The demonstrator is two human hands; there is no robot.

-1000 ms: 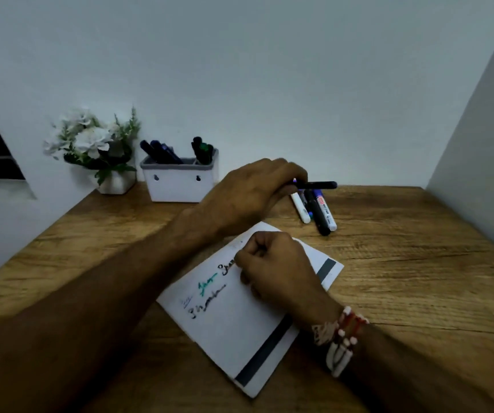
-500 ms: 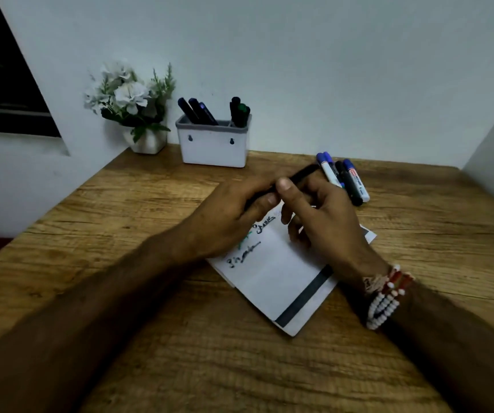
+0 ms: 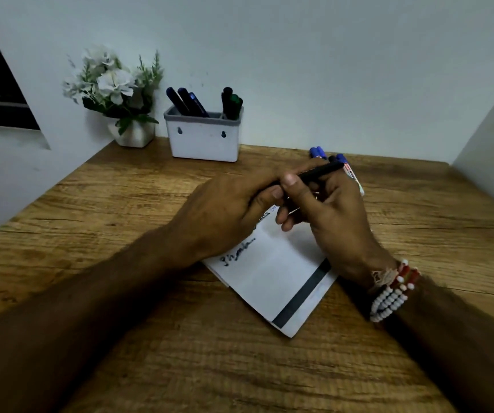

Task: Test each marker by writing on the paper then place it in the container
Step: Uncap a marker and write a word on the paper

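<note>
Black marker [image 3: 318,172] above the paper [image 3: 278,272], gripped between left hand [image 3: 227,213] and right hand [image 3: 329,210].

Left hand [image 3: 224,216] hides the paper's [image 3: 275,272] upper writing; right hand [image 3: 329,210] covers the spare markers [image 3: 318,152].

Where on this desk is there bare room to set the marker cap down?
Bare wood lies at the near edge of the desk, in front of the paper, and between the container and the left hand. It is crowded at the loose markers beyond the right hand.
</note>
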